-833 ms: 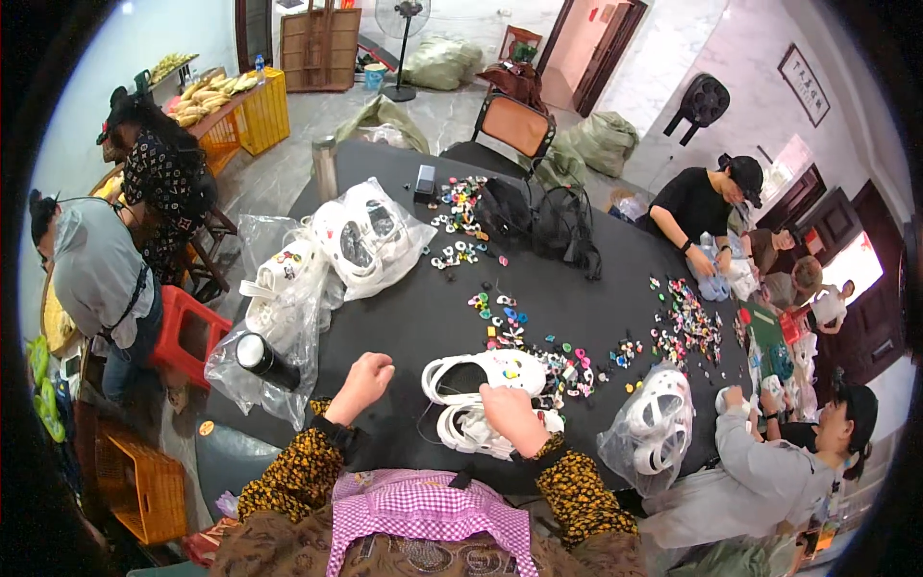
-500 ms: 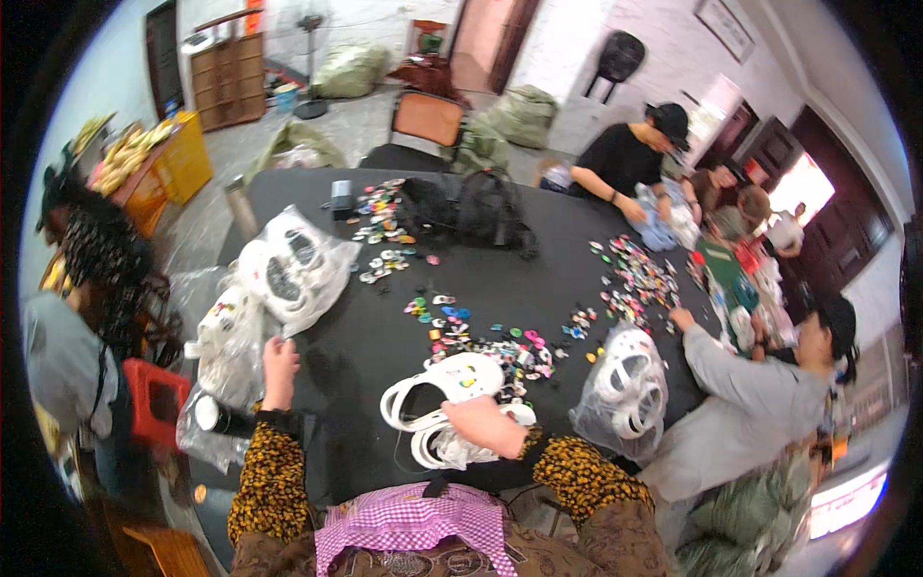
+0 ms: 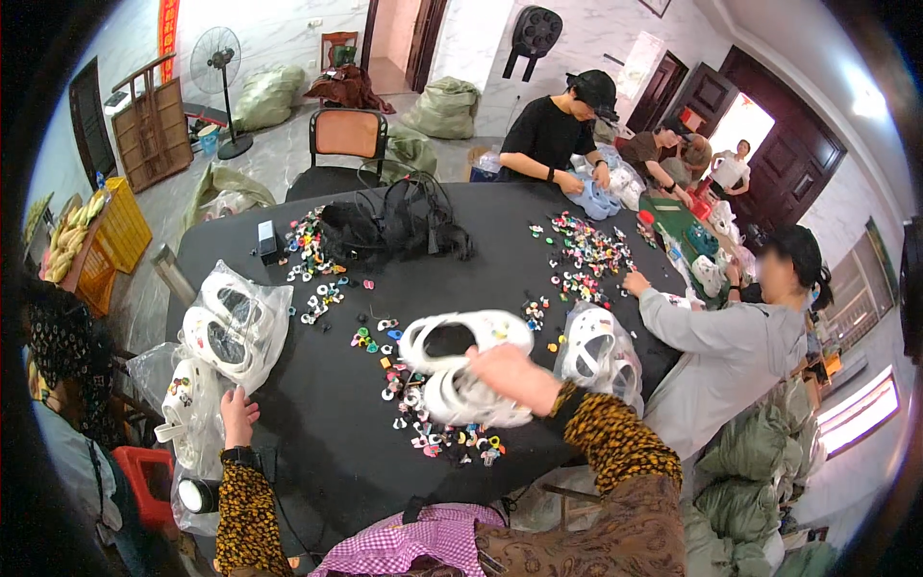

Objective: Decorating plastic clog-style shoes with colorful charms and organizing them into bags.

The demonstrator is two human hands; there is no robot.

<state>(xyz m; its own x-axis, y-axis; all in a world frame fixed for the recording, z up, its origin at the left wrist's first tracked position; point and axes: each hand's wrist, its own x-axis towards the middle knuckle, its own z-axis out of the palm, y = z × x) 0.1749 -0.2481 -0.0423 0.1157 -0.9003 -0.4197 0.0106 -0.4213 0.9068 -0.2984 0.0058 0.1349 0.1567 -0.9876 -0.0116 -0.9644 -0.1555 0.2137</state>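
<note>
A pair of white clogs [image 3: 505,332], smeared by motion, is held up over the table's front part by my right hand [image 3: 519,378]. Its fingers are closed on them. Beneath and around the clogs lie many small coloured shoe charms [image 3: 447,442]. My left hand [image 3: 238,416] is at the table's left side, fingers apart and holding nothing. Just beyond it are white clogs in a clear plastic bag [image 3: 231,327], and another bagged pair [image 3: 181,404] lies to its left. One more bag of white clogs [image 3: 596,356] sits right of my right hand.
Charm heaps [image 3: 586,245] spread along the black table's [image 3: 385,288] right and far left. A black backpack [image 3: 404,216] and small box [image 3: 266,238] lie at the back. Co-workers [image 3: 716,327] stand on the right and far side. A red stool [image 3: 144,486] stands at left.
My right hand has lifted the clogs and carried them away from me, uncovering charms below. My left hand has moved slightly, staying near the bags. The view has turned to the right.
</note>
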